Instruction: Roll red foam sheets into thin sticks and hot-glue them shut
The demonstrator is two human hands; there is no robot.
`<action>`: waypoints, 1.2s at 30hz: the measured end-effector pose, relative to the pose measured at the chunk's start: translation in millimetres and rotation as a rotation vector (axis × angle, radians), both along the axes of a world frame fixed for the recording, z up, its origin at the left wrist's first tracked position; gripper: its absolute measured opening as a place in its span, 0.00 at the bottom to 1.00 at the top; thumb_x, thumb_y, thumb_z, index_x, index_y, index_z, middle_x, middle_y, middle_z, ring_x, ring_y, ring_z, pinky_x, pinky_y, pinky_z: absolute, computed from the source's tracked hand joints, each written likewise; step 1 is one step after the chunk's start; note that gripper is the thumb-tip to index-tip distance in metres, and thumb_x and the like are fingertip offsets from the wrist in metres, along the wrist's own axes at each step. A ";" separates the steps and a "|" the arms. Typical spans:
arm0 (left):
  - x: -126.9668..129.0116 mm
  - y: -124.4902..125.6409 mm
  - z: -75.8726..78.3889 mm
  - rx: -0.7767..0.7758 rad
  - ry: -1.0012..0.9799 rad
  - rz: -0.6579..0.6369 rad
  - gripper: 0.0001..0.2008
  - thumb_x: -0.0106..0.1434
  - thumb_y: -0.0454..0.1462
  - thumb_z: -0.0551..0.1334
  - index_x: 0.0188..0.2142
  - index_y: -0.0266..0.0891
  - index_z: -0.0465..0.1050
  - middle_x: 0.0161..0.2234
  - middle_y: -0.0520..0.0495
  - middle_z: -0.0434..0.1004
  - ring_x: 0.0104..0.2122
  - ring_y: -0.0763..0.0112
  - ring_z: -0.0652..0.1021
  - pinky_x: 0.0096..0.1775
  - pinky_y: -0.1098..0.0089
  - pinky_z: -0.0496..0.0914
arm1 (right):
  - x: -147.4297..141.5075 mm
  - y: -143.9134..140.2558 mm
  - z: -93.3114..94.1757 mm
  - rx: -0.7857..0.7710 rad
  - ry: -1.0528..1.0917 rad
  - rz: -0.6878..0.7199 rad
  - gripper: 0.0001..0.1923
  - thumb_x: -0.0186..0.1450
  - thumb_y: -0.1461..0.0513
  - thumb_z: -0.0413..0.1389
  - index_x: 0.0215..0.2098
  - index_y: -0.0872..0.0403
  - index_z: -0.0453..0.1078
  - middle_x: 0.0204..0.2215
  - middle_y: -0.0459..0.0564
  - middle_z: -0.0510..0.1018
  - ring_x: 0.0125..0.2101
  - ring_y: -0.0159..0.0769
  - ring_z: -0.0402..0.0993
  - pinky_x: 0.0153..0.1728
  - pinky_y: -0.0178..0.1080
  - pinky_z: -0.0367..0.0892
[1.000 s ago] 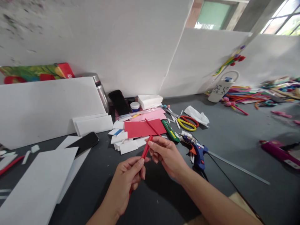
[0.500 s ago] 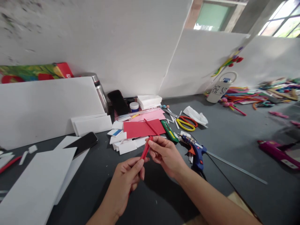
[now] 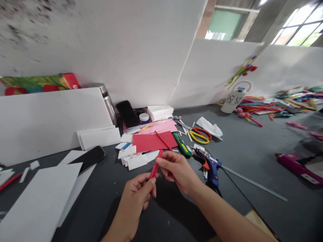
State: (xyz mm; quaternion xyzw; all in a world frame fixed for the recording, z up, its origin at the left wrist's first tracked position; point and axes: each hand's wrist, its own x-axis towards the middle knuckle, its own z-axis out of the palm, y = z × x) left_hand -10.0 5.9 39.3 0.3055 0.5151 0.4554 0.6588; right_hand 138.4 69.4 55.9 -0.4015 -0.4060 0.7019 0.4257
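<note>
A narrow red paper strip [image 3: 155, 166], which looks folded, slants upward between my two hands above the dark table. My left hand [image 3: 138, 193] pinches its lower end between thumb and fingers. With thumb and fingertips, my right hand [image 3: 176, 169] grips the strip near its upper end, leaving a short tip showing. Just beyond the hands lie a red paper sheet [image 3: 145, 143] and a thin red paper stick [image 3: 163, 140] resting across it. White paper pieces [image 3: 137, 162] are scattered at the sheet's near edge.
To the right lie a blue glue gun [image 3: 214, 171] holding a long glue stick, a green utility knife [image 3: 183, 145] and scissors [image 3: 199, 137]. White boards [image 3: 42, 191] and a black phone [image 3: 91, 158] are on the left. A steel flask [image 3: 109, 106] stands behind.
My right thumb and fingertips have slid slightly down the red strip, so more of its upper tip shows. The left hand keeps its pinch. The camera view has tilted up a little.
</note>
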 end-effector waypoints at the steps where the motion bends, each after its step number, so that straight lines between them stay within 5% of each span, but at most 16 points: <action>1: -0.3 0.3 -0.5 0.009 -0.002 0.008 0.19 0.54 0.48 0.70 0.38 0.35 0.77 0.18 0.57 0.66 0.15 0.85 0.49 0.19 0.76 0.42 | -0.5 -1.4 0.8 -0.001 -0.033 0.027 0.17 0.54 0.53 0.69 0.28 0.55 0.69 0.16 0.39 0.67 0.16 0.22 0.53 0.15 0.29 0.44; 11: -2.8 2.7 -5.7 0.087 -0.093 0.008 0.15 0.59 0.46 0.68 0.36 0.35 0.77 0.22 0.54 0.69 0.18 0.84 0.50 0.20 0.76 0.43 | -1.2 0.9 6.3 0.129 -0.227 0.102 0.19 0.57 0.48 0.65 0.29 0.55 0.70 0.19 0.42 0.71 0.15 0.24 0.56 0.17 0.30 0.49; 13: -5.2 3.8 -6.3 0.080 -0.091 0.039 0.16 0.57 0.45 0.70 0.37 0.35 0.77 0.22 0.54 0.69 0.18 0.84 0.51 0.20 0.76 0.43 | 10.3 1.5 22.4 0.305 -0.563 0.183 0.17 0.60 0.49 0.63 0.31 0.54 0.72 0.21 0.44 0.73 0.16 0.27 0.62 0.19 0.33 0.55; 16: -9.9 6.6 -7.7 0.070 -0.100 0.110 0.21 0.54 0.45 0.72 0.43 0.35 0.78 0.23 0.55 0.68 0.18 0.84 0.52 0.20 0.77 0.44 | 44.9 -2.8 47.3 0.566 -1.395 0.227 0.14 0.64 0.56 0.61 0.23 0.54 0.71 0.24 0.53 0.78 0.27 0.39 0.74 0.28 0.36 0.60; 18: -12.4 8.4 -8.6 0.077 -0.108 0.132 0.22 0.54 0.45 0.72 0.46 0.35 0.78 0.23 0.55 0.68 0.18 0.84 0.52 0.20 0.77 0.44 | 75.7 -9.1 52.6 0.425 -1.785 0.217 0.19 0.68 0.53 0.56 0.23 0.55 0.72 0.27 0.59 0.80 0.31 0.46 0.77 0.28 0.38 0.60; 21: -14.5 9.3 -9.0 0.092 -0.117 0.125 0.22 0.54 0.45 0.72 0.45 0.35 0.79 0.23 0.54 0.69 0.18 0.84 0.52 0.20 0.77 0.45 | 117.9 -19.4 37.0 0.190 -1.991 0.118 0.22 0.69 0.46 0.51 0.30 0.54 0.73 0.31 0.60 0.81 0.33 0.52 0.79 0.26 0.40 0.58; 25: -14.9 9.0 -9.2 0.093 -0.133 0.109 0.22 0.54 0.44 0.72 0.45 0.35 0.79 0.23 0.54 0.69 0.18 0.85 0.52 0.21 0.76 0.44 | 143.9 -26.1 5.2 0.097 -1.909 0.006 0.22 0.68 0.46 0.50 0.30 0.54 0.70 0.30 0.59 0.80 0.30 0.49 0.78 0.25 0.40 0.57; 29: -15.4 9.9 -10.0 0.098 -0.142 0.121 0.22 0.54 0.45 0.73 0.44 0.34 0.79 0.23 0.54 0.68 0.18 0.85 0.53 0.21 0.77 0.45 | 149.4 -29.9 -6.3 0.060 -1.635 -0.155 0.12 0.62 0.54 0.54 0.26 0.52 0.66 0.23 0.54 0.76 0.25 0.43 0.75 0.24 0.39 0.58; 33: -18.2 11.5 -10.8 0.108 -0.148 0.129 0.22 0.54 0.44 0.73 0.44 0.34 0.79 0.24 0.54 0.69 0.18 0.85 0.52 0.21 0.77 0.45 | 149.8 -40.3 -9.5 -0.070 -0.870 -0.379 0.10 0.57 0.55 0.59 0.29 0.51 0.64 0.19 0.44 0.70 0.19 0.35 0.68 0.21 0.36 0.60; 36: -21.2 13.6 -12.2 0.107 -0.168 0.141 0.20 0.53 0.44 0.74 0.42 0.34 0.79 0.24 0.54 0.69 0.18 0.85 0.51 0.20 0.77 0.44 | 137.6 -45.6 -4.0 -0.030 -0.338 -0.326 0.14 0.55 0.55 0.64 0.33 0.52 0.67 0.20 0.41 0.66 0.19 0.30 0.62 0.20 0.34 0.59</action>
